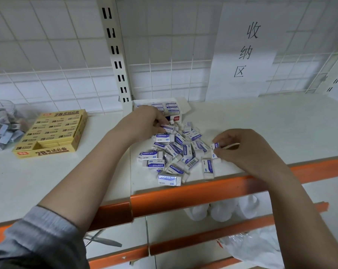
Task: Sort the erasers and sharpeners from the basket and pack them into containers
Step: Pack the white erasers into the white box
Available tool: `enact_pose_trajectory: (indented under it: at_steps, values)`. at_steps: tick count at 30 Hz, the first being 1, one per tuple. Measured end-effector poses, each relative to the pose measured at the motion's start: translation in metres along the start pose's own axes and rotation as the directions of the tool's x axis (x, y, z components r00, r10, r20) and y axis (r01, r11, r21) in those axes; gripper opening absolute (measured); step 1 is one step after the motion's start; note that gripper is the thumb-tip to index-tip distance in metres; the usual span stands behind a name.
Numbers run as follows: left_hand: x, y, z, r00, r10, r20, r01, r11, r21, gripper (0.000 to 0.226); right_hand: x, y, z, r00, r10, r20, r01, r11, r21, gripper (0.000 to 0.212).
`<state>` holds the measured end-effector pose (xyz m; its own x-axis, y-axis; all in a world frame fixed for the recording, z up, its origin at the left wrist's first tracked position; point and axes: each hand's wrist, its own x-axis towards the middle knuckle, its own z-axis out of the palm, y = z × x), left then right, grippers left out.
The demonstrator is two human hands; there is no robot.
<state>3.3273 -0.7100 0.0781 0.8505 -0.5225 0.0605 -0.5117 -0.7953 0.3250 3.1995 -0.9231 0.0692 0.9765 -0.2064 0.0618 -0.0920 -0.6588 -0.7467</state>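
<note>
Left hand (145, 121) pinches one white blue-sleeved eraser (167, 128), long axis running left-right, by the open white carton (176, 113) at the shelf's (280, 133) back edge. Right hand (242, 150) clamps another eraser (215, 150), upright. Roughly twenty lie piled (174, 154) between.

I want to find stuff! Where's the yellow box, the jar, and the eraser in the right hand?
yellow box (53, 131), head view, on its top rows of erasers.
jar (1, 125), head view, on its clear side.
eraser (215, 149), head view, on its blue-and-white sleeve, pinched by the right hand (242, 150).
</note>
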Motion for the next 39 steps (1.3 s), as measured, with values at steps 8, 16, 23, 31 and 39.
enact_pose_trajectory:
  at_steps: [8,16,23,31,39]
  values:
    - [-0.043,0.008,-0.005,0.952,-0.193,-0.237,0.162,0.977,-0.142,0.023,0.010,-0.021,-0.009,0.997,-0.082,-0.015,0.082,0.943,0.323,0.018]
    - [-0.096,0.001,0.003,0.863,-0.305,-0.404,0.208,0.941,-0.266,0.022,0.025,-0.039,-0.001,0.980,-0.186,0.076,0.143,0.911,0.388,0.033]
    - [-0.120,-0.006,0.008,0.822,-0.319,-0.471,0.183,0.932,-0.312,0.018,0.037,-0.046,0.005,0.963,-0.261,0.064,0.222,0.909,0.353,0.018]
    - [-0.125,-0.007,0.009,0.812,-0.309,-0.495,0.173,0.937,-0.302,0.019,0.049,-0.037,0.016,0.961,-0.269,0.062,0.241,0.928,0.285,0.023]
    - [-0.126,-0.008,0.008,0.805,-0.304,-0.510,0.171,0.941,-0.292,0.020,0.092,-0.046,0.031,0.901,-0.435,0.003,0.434,0.900,0.020,0.018]
